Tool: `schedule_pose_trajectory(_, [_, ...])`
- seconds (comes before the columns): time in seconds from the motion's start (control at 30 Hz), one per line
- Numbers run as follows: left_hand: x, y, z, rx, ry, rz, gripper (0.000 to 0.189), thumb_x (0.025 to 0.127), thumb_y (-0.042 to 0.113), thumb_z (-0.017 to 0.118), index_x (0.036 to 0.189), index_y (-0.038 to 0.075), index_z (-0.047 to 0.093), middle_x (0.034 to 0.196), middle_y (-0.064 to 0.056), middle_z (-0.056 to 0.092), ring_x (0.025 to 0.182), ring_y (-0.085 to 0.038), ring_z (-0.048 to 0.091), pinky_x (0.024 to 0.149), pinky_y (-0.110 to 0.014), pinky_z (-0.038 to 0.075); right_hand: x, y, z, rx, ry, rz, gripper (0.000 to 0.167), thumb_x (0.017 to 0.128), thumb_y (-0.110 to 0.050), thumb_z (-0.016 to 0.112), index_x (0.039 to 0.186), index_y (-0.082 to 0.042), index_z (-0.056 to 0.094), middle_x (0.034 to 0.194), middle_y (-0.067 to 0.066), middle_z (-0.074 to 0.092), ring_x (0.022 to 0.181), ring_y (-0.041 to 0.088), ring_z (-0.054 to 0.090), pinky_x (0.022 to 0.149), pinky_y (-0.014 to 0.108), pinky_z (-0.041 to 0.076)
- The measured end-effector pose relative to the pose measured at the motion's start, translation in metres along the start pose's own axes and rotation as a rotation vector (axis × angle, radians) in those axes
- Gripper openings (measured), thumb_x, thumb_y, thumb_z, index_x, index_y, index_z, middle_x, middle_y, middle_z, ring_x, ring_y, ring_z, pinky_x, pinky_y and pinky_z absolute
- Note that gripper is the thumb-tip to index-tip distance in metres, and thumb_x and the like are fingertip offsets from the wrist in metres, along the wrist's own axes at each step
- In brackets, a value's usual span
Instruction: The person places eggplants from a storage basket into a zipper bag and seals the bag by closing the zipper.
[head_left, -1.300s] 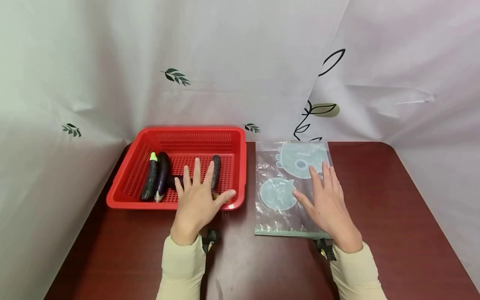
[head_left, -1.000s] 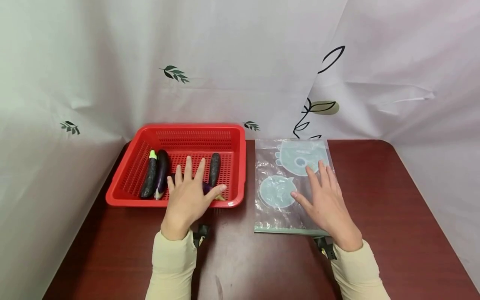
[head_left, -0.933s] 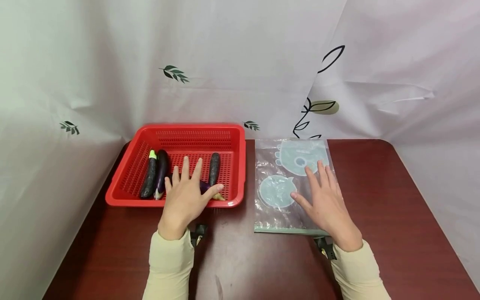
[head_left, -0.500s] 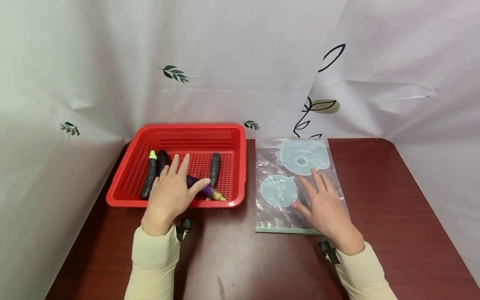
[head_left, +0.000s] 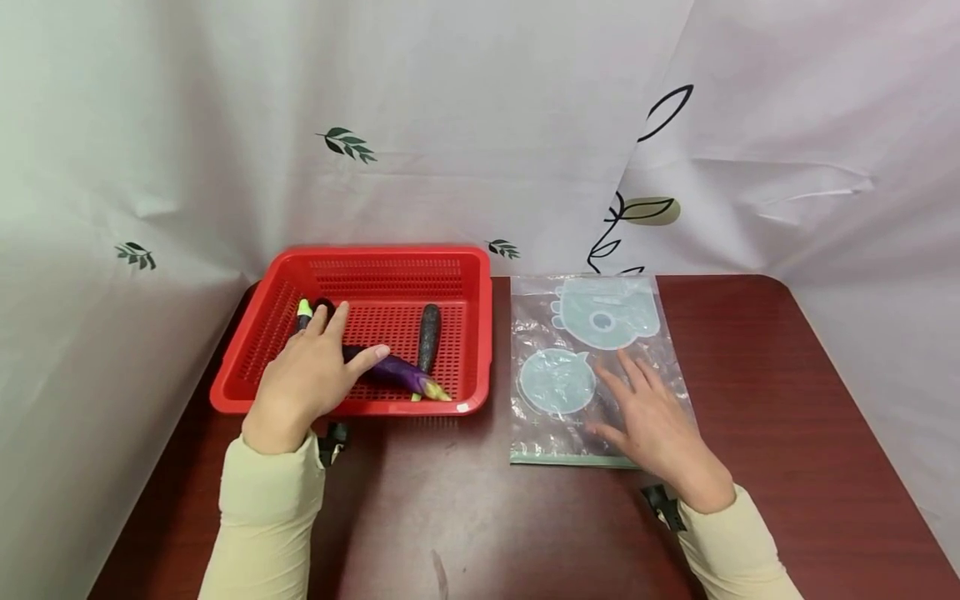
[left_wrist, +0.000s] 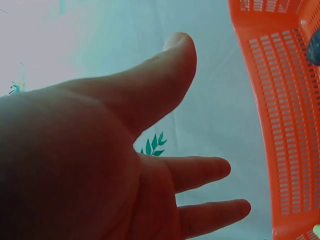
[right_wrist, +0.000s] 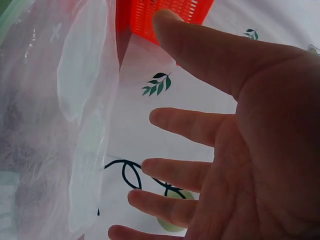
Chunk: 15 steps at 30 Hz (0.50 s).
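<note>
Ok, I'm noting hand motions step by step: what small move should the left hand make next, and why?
Probably lower the left hand into the red basket and grip the green-tipped vegetable: in the head view the hand covers much of it, and in the left wrist view the palm is bare, with the visible fingers stretched out.

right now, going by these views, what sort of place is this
Probably a makeshift recording or work booth: leaf-printed sheeting screens the back and both sides of a reddish-brown table, where a red basket of vegetables and a flat plastic bag sit.
</note>
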<state>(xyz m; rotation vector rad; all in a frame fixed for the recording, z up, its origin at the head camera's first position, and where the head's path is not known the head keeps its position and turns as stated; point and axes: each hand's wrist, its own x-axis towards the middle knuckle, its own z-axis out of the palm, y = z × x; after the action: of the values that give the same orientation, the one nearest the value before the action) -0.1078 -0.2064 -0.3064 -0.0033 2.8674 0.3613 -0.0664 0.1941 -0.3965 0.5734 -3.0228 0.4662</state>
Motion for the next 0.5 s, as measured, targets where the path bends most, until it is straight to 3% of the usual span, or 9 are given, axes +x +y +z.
schedule_pose_trajectory(0.2, [0.008, -0.005, -0.010, 0.022, -0.005, 0.009, 0.105, 0.091, 0.075, 0.045, 0.159, 0.000, 0.013, 0.159, -0.035, 0.013, 0.137, -0.060, 0.028, 0.103, -0.071, 0.033, -0.004, 0.001, 0.001, 0.024, -0.040, -0.028, 0.080, 0.077, -0.032, 0.087, 0.141, -0.001, 0.053, 0.147, 0.033, 0.042, 0.132, 0.055, 0.040, 0.104, 0.066, 0.035])
schedule_pose_trajectory(0.5, [0.021, -0.019, -0.024, 0.048, -0.053, -0.012, 0.104, 0.094, 0.069, 0.048, 0.158, -0.005, 0.010, 0.157, -0.040, 0.011, 0.143, -0.056, 0.017, 0.108, -0.068, 0.025, -0.007, 0.002, 0.003, 0.053, -0.104, -0.031, 0.081, 0.072, -0.023, 0.091, 0.141, -0.002, 0.054, 0.146, 0.031, 0.043, 0.133, 0.052, 0.040, 0.107, 0.065, 0.033])
